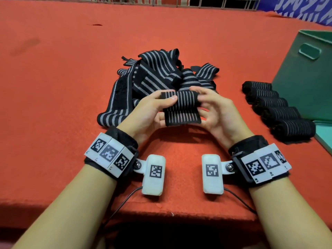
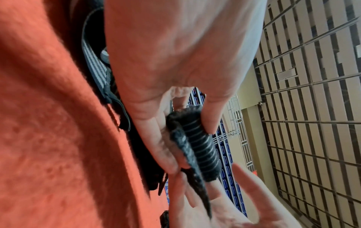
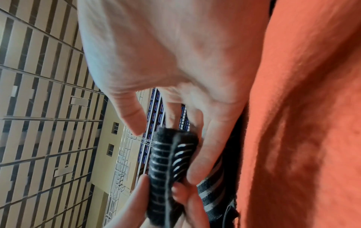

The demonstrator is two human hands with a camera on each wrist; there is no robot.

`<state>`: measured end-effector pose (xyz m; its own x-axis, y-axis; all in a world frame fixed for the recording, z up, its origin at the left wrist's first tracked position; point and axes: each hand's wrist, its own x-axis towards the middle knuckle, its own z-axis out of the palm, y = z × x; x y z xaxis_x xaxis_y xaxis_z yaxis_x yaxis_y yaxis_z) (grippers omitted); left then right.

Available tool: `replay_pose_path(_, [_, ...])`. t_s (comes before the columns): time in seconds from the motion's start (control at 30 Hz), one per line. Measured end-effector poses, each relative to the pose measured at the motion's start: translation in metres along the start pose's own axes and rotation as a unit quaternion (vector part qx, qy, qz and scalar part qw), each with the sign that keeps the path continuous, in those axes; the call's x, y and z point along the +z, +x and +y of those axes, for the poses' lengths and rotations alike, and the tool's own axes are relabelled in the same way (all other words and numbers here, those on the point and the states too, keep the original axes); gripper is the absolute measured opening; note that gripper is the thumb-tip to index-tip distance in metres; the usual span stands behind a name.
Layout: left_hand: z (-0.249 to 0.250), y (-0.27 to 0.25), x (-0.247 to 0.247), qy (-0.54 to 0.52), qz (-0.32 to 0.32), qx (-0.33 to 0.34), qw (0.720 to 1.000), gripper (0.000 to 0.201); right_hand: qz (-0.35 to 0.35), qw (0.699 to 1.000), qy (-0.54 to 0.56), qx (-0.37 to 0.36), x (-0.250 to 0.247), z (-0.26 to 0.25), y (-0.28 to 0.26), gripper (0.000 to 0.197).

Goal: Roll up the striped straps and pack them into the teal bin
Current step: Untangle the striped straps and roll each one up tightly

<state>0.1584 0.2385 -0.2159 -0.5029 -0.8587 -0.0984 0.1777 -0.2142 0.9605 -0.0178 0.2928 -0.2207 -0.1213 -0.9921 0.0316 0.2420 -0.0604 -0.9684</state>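
A partly rolled black strap with thin grey stripes (image 1: 181,106) is held above the red table between both hands, its loose end hanging toward me. My left hand (image 1: 158,108) pinches the roll's left end, thumb on top (image 2: 197,148). My right hand (image 1: 210,106) holds the right end, its curled fingers behind the roll (image 3: 168,162) and its thumb lifted beside it. Behind them lies a tangled pile of unrolled striped straps (image 1: 158,78). Several finished rolls (image 1: 276,108) lie in a row at the right, next to the teal bin (image 1: 305,78).
The table is covered in red felt (image 1: 71,69); its front edge (image 1: 161,214) runs just below my wrists. The teal bin lies tipped on its side at the right edge, a teal flat piece (image 1: 325,135) beside it. A metal railing (image 1: 179,2) lines the far side.
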Motion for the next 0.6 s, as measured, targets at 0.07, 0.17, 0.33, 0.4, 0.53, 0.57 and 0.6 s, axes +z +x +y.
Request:
replay_pose_path(0.07, [0.0, -0.001, 0.001, 0.001, -0.012, 0.005, 1.0, 0.036, 0.009, 0.999, -0.024, 0.022, 0.002, 0.001, -0.001, 0.032])
replay_pose_path(0.17, [0.0, 0.0, 0.003, 0.005, -0.014, 0.01, 1.0, 0.045, 0.032, 0.998, -0.044, 0.01, 0.005, 0.003, -0.002, 0.025])
replay_pose_path(0.33, [0.008, 0.006, 0.011, -0.036, 0.007, 0.015, 0.999, 0.027, 0.046, 0.999, 0.001, -0.02, 0.004, 0.001, 0.0, 0.018])
replay_pose_path(0.4, [0.007, 0.009, 0.013, -0.027, 0.018, 0.025, 0.999, 0.027, 0.042, 0.999, 0.002, -0.029, 0.004, 0.0, 0.001, 0.02])
replay_pose_path(0.53, [-0.003, 0.014, 0.015, -0.009, 0.055, 0.062, 0.997, 0.019, 0.039, 0.999, 0.005, -0.024, 0.0, 0.0, 0.001, 0.024])
replay_pose_path(0.57, [-0.005, 0.013, 0.015, -0.001, 0.061, 0.069, 0.996, 0.017, 0.038, 0.999, 0.005, -0.02, 0.0, 0.0, 0.0, 0.025])
replay_pose_path(0.6, [-0.006, 0.013, 0.015, 0.006, 0.064, 0.075, 0.995, 0.016, 0.036, 0.999, 0.004, -0.016, -0.001, -0.001, 0.0, 0.025])
